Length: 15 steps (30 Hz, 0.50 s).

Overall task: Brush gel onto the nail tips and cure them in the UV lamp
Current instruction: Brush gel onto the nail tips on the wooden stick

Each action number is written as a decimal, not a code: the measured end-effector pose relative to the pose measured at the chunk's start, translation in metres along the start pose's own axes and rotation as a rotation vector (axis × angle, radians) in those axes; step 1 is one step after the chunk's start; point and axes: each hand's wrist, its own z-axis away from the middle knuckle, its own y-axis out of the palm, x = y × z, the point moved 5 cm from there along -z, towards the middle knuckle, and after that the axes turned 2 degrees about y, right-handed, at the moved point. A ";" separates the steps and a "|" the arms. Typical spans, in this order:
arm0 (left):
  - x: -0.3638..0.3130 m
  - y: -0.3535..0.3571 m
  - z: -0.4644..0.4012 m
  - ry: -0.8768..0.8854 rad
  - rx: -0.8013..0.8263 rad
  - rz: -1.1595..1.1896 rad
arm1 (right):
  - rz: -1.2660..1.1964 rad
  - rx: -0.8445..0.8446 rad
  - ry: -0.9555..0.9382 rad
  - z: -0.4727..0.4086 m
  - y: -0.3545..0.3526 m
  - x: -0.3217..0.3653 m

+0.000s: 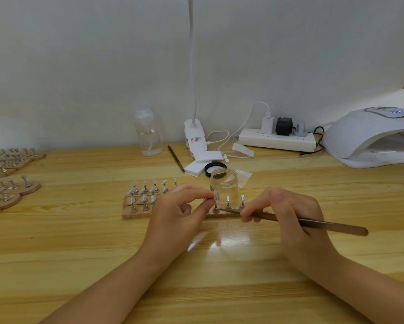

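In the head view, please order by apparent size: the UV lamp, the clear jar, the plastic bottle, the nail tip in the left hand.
1. UV lamp
2. Plastic bottle
3. Clear jar, nearer the camera, so this rank is unsure
4. Nail tip pinched by the left hand

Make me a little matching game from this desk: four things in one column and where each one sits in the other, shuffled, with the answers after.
Things:
1. UV lamp
2. brush
3. clear jar
4. spare nail stands

Places:
A. in the right hand
B. far left of the table
C. far right, by the wall
D. just behind the wooden board

Pairs: 1-C, 2-A, 3-D, 4-B
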 end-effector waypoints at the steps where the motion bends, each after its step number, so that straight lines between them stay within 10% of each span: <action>1: 0.000 0.000 0.000 -0.003 0.002 0.005 | 0.030 -0.001 -0.015 -0.001 0.000 0.001; 15: -0.003 0.001 0.000 -0.009 0.009 0.024 | 0.069 0.028 0.027 -0.001 0.002 -0.001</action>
